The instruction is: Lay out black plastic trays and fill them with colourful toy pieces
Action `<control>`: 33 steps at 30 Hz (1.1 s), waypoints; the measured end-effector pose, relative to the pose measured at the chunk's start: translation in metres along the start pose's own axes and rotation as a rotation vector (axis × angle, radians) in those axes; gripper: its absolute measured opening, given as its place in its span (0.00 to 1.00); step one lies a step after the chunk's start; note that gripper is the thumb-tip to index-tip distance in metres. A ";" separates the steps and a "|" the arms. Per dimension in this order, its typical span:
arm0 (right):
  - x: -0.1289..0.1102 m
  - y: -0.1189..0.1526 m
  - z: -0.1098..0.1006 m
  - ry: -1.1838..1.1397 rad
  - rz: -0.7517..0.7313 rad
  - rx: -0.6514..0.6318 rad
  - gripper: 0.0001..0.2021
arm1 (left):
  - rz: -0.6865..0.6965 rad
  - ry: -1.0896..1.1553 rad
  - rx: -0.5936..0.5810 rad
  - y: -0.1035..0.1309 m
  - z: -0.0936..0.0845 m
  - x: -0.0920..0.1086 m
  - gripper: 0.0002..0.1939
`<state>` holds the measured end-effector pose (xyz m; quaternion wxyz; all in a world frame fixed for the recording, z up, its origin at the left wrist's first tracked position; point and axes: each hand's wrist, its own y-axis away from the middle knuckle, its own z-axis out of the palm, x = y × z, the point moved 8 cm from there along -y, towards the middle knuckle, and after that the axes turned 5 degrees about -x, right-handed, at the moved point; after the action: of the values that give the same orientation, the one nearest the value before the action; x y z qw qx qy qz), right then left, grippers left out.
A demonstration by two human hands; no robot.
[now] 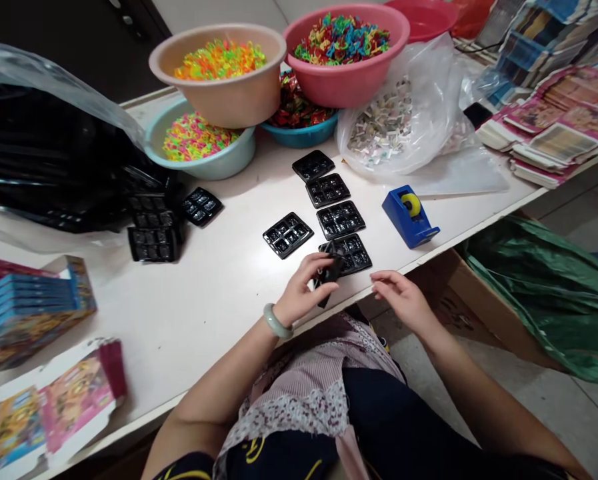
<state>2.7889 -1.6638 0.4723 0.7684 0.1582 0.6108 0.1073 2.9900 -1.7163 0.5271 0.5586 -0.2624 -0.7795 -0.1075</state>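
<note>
- Here we are at the counter (219, 280), with the blue tape dispenser (409, 217) as our landmark, and our left hand (303, 287) has a black tray (333, 262) to the left of it and nearer our body!
- The grip on that left side is narrow, thumb against fingers, pinching the tray tilted up; whether its low edge touches the counter, we can't tell.
- Over to our right hand (403, 300), below the dispenser at the counter's front edge: grip a little wide, fingers softly curled, and we see nothing in it.
- Now the feel of it: thin, glossy moulded plastic by the look, so we'd call it very light, fairly stiff across the pockets, bendy at the rim.
- Slippery? A touch, we judge, with that shine; a firm squeeze could buckle a wall or crack a corner, so light pressure does it.
- Where do we take hold? By opposite rims, thumb one side, fingers the other, keeping fingertips out of the pockets.
- Just left of the dispenser runs a column of four trays (341, 219), close together, pockets showing; a lone tray (287, 235) lies flat farther left, its rim low, so we'd want a fingernail under a corner.
- Way left of the dispenser, the nested trays (155, 245) look likely to cling together; we'd peel one by its edge.
</note>
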 end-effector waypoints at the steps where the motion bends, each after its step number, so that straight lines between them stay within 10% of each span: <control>1: -0.005 0.004 0.015 0.035 -0.053 -0.046 0.10 | 0.045 -0.041 -0.038 0.001 0.010 0.006 0.21; 10: 0.005 -0.007 0.067 -0.161 -0.062 -0.047 0.12 | 0.125 -0.304 -0.027 0.004 0.013 0.018 0.21; 17: 0.023 0.008 0.069 -0.407 0.084 -0.038 0.18 | 0.093 -0.068 -0.099 0.006 0.017 0.022 0.14; 26: 0.017 0.004 0.061 -0.199 -0.071 -0.003 0.13 | 0.092 -0.224 -0.132 0.001 0.016 0.022 0.16; 33: 0.015 0.002 0.076 -0.447 0.027 -0.016 0.21 | -0.017 0.142 -0.053 0.002 0.014 0.010 0.13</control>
<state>2.8661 -1.6651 0.4746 0.8844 0.1801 0.4222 0.0848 2.9776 -1.7051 0.5307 0.6045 -0.2623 -0.7368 -0.1514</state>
